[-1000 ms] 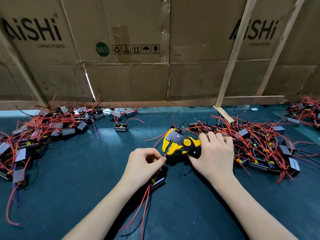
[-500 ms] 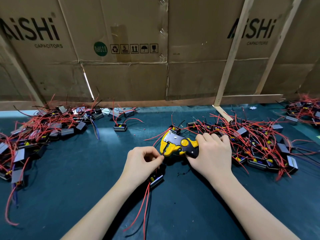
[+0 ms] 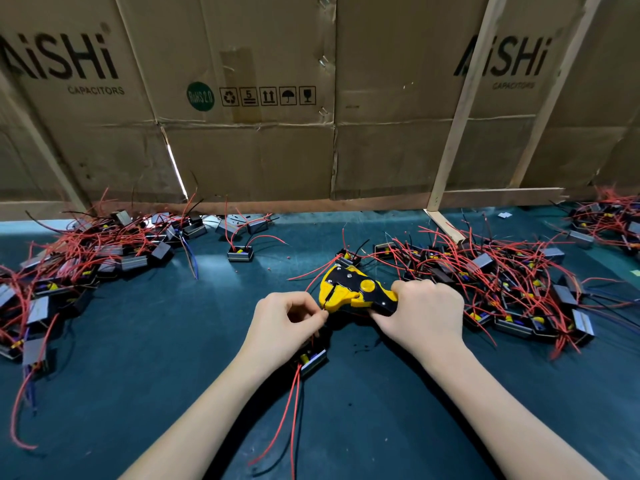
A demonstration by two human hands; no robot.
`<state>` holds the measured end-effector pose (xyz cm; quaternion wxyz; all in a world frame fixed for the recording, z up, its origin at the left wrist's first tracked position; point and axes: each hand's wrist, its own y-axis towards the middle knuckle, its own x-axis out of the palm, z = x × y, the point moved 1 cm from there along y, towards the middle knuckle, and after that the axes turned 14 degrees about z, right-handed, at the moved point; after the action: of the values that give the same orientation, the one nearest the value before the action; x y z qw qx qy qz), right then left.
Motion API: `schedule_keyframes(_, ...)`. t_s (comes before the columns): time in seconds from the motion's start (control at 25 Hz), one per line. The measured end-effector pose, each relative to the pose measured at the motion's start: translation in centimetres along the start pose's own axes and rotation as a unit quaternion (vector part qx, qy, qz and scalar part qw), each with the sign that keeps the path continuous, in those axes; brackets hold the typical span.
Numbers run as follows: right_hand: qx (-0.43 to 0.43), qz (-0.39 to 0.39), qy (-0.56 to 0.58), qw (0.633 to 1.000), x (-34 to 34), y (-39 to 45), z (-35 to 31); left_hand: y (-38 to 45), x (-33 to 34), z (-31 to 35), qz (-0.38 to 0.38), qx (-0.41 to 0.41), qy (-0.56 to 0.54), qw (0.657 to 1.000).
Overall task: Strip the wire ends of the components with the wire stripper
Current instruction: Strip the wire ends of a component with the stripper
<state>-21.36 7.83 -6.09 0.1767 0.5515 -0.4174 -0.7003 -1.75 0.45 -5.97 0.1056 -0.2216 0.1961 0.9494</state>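
Note:
My right hand grips the handles of a yellow and black wire stripper, whose jaws point left. My left hand pinches a thin wire end right at the stripper's jaws. That wire belongs to a small black component lying on the mat under my left hand, with red and black leads trailing toward me.
A pile of components with red wires lies right of my right hand, another pile spreads at the left, and a third sits far right. One single component stands apart. Cardboard boxes wall the back of the green mat.
The stripper's jaws have closed and my right hand has squeezed the handles tighter. My left hand stays at the jaws, pinching the wire.

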Motion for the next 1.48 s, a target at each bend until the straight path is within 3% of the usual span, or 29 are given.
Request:
schedule_keyframes(0.2,0.027,0.079,0.028,0.996,0.0,0.4,1.4,0.1,-0.1,-0.1,0.009,0.006,0.009,1.0)
schedule_keyframes(0.28,0.064,0.076,0.042,0.994,0.2,0.4,2.0,0.1,0.0,0.2,-0.027,-0.015,-0.12,0.992)
schedule_keyframes(0.36,0.091,0.08,0.063,0.991,0.3,0.3,2.5,0.0,0.0,0.4,-0.099,-0.031,-0.262,0.959)
schedule_keyframes(0.44,0.114,0.088,0.086,0.986,0.1,0.4,2.9,0.5,-0.4,0.1,-0.111,-0.009,-0.267,0.957)
schedule_keyframes(0.52,0.11,0.092,0.125,0.982,-0.3,0.6,3.0,1.8,-1.7,-0.5,-0.028,0.016,-0.197,0.98)
schedule_keyframes(0.6,0.071,0.081,0.194,0.975,-0.7,0.6,2.7,3.6,-4.3,-1.8,0.119,0.011,-0.109,0.987)
schedule_keyframes(0.72,-0.039,0.001,0.299,0.953,-1.1,0.4,1.6,5.4,-9.4,-5.0,0.287,-0.039,0.034,0.957)
schedule_keyframes(0.8,-0.103,-0.076,0.325,0.937,-1.2,-0.1,0.5,5.8,-11.5,-7.1,0.319,-0.069,0.104,0.939)
schedule_keyframes(0.92,-0.116,-0.092,0.282,0.948,-0.8,-0.3,0.3,6.0,-11.1,-8.0,0.271,-0.06,0.143,0.95)
schedule_keyframes(1.08,0.001,-0.067,0.153,0.986,-0.6,0.6,2.2,5.7,-7.8,-7.5,0.164,0.038,0.254,0.952)
schedule_keyframes(1.24,0.081,-0.048,0.116,0.989,-0.6,0.6,2.8,5.3,-6.6,-7.4,0.151,0.08,0.288,0.942)
schedule_keyframes(1.36,0.117,-0.009,0.159,0.98,-0.8,0.8,3.1,5.4,-5.9,-7.0,0.15,0.06,0.28,0.946)
schedule_keyframes(1.48,0.212,0.063,0.34,0.914,-1.5,1.4,3.7,7.5,-5.1,-6.0,0.105,0.076,0.296,0.946)
